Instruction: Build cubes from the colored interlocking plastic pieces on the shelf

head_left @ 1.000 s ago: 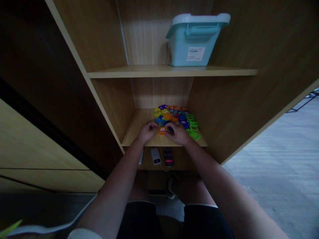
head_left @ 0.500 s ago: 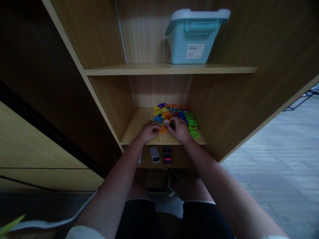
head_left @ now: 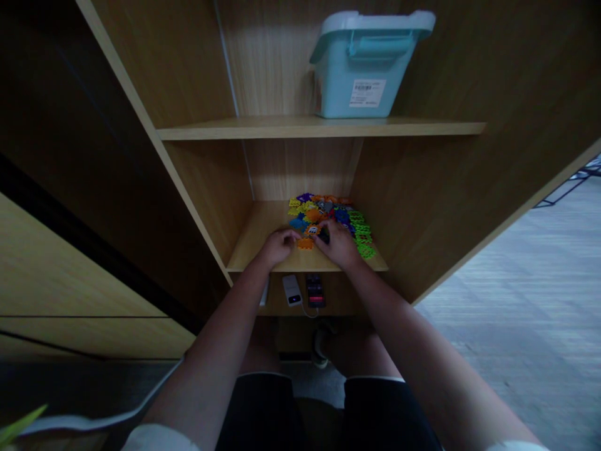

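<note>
My right hand pinches an orange toothed plastic piece with a white grid pattern, between thumb and forefinger. My left hand is just left of it, fingers curled and tips pressed together; whether anything small is between them I cannot make out. A second orange toothed piece lies on the shelf between the hands, below the held one. Behind them spreads a pile of toothed pieces: blue, yellow and orange. Green pieces lie right of my right hand, which hides part of the pile.
A light-blue lidded box stands on the upper shelf. Wooden side walls enclose the compartment. On the ledge below lie a white power bank and a dark phone, joined by a cable. My knees are under that ledge.
My left hand has drawn slightly up and away from the lower orange piece, which now shows more fully. My right hand stays nearly still with its piece. The view has shifted slightly.
</note>
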Available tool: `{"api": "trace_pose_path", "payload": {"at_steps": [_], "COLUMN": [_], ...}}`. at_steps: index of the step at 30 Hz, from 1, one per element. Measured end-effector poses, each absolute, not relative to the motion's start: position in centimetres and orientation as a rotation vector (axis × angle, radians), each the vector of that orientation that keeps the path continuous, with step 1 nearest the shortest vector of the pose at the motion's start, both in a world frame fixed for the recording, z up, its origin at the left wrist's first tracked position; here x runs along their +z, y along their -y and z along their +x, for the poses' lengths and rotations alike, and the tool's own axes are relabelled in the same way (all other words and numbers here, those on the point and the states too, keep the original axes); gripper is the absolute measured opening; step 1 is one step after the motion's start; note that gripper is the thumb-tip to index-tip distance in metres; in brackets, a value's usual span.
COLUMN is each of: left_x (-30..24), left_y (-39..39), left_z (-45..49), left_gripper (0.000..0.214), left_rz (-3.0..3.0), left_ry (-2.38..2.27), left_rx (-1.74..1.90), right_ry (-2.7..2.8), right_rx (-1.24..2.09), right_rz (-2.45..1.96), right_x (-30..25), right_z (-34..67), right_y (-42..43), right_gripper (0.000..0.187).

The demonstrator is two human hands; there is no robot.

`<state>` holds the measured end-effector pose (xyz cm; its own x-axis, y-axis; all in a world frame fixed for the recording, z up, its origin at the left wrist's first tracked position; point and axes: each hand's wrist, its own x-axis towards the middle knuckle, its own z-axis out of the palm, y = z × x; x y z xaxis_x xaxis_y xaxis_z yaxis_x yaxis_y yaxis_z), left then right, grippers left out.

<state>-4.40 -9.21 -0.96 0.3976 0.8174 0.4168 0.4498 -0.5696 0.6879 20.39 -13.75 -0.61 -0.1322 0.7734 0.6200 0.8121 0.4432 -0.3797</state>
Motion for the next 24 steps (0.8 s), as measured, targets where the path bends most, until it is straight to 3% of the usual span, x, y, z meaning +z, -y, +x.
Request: {"api": "trace_pose_path", "payload": {"at_steps": [15,19,24], "left_x": [-0.77,-1.30,-1.36], "left_y": [9.65,9.31,9.16], "left_z": [-4.39,-4.55,-4.76], "left_gripper": [0.014,0.025,0.016], "left_rz": [2.283,2.121,2.038], "left_ry": [-0.968,-1.044,-1.181], "left_rx": [0.922,1.030,1.217], "right_ry": [1.892,1.879,1.868], "right_rx": [-0.083,-0.080,-0.071], "right_rz": [-1.319,-1.319,-1.333], "right_x": [-0.73,-0.67,-0.46], "right_z": [20.45,20.37,20.30], "right_y": [13.67,13.72,13.86], "right_gripper": [0.033,0.034,0.034]}}
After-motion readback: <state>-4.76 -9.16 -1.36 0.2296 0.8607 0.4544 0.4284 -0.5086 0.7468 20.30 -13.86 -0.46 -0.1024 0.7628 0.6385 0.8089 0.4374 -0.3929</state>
